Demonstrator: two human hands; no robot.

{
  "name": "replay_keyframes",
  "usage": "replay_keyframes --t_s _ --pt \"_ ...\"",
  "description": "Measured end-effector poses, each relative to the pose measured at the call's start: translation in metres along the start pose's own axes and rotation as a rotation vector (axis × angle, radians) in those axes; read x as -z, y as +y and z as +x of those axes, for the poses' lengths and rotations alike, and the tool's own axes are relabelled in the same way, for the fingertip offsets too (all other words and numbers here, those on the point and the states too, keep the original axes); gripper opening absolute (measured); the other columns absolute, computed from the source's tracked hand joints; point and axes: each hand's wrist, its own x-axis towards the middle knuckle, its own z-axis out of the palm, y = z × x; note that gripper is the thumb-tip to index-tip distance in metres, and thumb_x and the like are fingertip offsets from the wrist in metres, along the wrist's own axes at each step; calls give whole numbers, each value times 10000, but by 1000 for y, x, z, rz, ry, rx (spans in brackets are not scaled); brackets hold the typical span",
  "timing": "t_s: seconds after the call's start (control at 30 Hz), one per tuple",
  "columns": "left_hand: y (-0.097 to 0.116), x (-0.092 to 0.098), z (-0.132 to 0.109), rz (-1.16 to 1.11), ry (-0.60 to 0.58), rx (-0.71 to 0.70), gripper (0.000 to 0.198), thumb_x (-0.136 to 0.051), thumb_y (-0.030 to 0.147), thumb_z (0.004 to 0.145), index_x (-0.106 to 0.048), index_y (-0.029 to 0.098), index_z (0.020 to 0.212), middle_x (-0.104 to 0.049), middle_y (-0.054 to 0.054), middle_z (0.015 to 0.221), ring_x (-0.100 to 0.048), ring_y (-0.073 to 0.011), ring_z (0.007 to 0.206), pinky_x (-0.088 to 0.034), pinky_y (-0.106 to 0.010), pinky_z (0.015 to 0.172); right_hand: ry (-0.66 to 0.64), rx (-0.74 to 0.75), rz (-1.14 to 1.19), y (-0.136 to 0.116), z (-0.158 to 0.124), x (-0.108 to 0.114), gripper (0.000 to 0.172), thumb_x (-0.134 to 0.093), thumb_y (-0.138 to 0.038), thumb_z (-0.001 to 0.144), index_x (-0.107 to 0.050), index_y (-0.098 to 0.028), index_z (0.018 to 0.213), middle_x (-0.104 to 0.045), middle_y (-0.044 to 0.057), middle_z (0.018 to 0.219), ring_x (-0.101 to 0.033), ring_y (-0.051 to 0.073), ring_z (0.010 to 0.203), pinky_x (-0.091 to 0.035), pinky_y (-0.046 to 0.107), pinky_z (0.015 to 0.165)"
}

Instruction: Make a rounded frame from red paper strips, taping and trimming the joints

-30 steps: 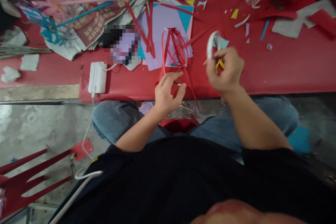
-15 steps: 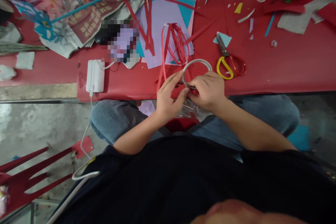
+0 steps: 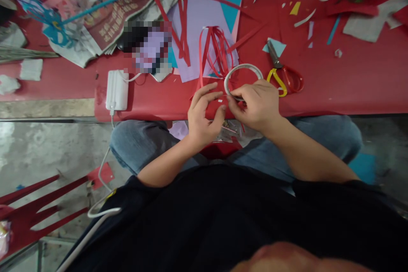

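My right hand (image 3: 258, 106) pinches the near edge of a thin white tape roll (image 3: 242, 70) that rests on the red table (image 3: 350, 85). My left hand (image 3: 204, 112) sits just left of it, fingers curled onto a red paper strip (image 3: 215, 108) at the table's front edge. A small white bit of tape (image 3: 220, 101) shows between the two hands. A bundle of looped red paper strips (image 3: 215, 49) lies on lilac paper (image 3: 204, 25) right behind the hands. Scissors with yellow and red handles (image 3: 283, 76) lie to the right of the tape roll.
A white power bank (image 3: 117, 90) with a cable lies at the table's left front corner. Newspapers (image 3: 114, 12) and pink and blue paper flowers (image 3: 54, 4) fill the back left. Paper scraps (image 3: 306, 19) scatter the back right. A red cut-out sheet (image 3: 38, 204) lies on the floor at left.
A second ago my right hand held the tape roll and scissors up. The scissors now lie on the table, and the hand has come down to the left hand with the roll.
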Motion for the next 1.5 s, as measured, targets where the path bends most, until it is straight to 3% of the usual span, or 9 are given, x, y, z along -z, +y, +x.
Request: replay_keyframes --t_s 0.17,0.33,0.5,0.8,1.0,1.2,1.37,1.43,1.5 --pt "-3 1 -1 69 -19 8 738 -599 417 1104 -308 370 1781 -452 -148 1813 -541 -354 1669 -574 -593 1298 -49 9 23 -1 -2 -3 221 -593 -424 1111 -716 -274 1005 -831 61 883 -758 284 815 -493 491 868" --pt "-8 3 -1 154 -89 -52 536 -592 387 1106 -550 386 1641 -532 -109 1778 -576 -340 1639 -560 -634 1313 -52 10 -5 -2 0 -2 270 -540 -433 1141 -721 -272 1023 -822 67 872 -755 281 813 -486 492 870" --pt "-7 5 2 220 5 -85 206 -686 339 1065 -770 285 1246 -736 -114 1533 -704 -307 1409 -622 -573 1185 -73 3 -7 -4 5 2 305 -520 -434 1149 -738 -264 1022 -829 68 882 -759 274 817 -478 488 865" --pt "-12 6 8 169 36 2 143 -713 385 1061 -823 294 1070 -750 -87 1411 -728 -286 1309 -600 -547 1146 -59 49 -16 -7 5 1 246 -538 -386 1131 -716 -259 1017 -811 64 868 -734 269 789 -482 481 855" --pt "-19 1 12 -125 106 -39 94 -784 358 1025 -836 281 1008 -716 -65 1292 -730 -225 1204 -640 -455 1075 55 114 37 -4 3 -6 178 -617 -355 1074 -644 -268 922 -749 13 769 -700 226 716 -509 455 841" --pt "-23 -9 13 -595 17 180 179 -942 428 909 -856 271 909 -684 -51 1239 -698 -186 1229 -603 -377 1155 409 286 174 -11 3 -17 146 -692 -326 1046 -589 -282 952 -684 -41 726 -620 177 621 -520 439 761" --pt "-25 3 32 -907 151 522 284 -961 462 891 -794 250 803 -749 -18 1218 -717 -129 1063 -621 -270 961 520 238 144 -8 5 -8 155 -629 -413 1112 -600 -315 994 -700 -21 743 -629 199 620 -550 484 752" --pt "-26 14 41 -889 180 534 285 -968 478 880 -805 251 823 -791 -17 1308 -749 -155 1169 -623 -284 1032 562 181 52 9 10 0 178 -626 -461 1117 -641 -312 1021 -723 0 768 -662 218 662 -559 502 783" --pt "-25 21 44 -852 152 540 263 -995 489 847 -852 274 897 -826 -20 1341 -762 -195 1304 -612 -331 1161 451 34 -56 38 16 4 203 -635 -486 1111 -687 -304 1039 -764 28 826 -713 249 772 -574 535 889"
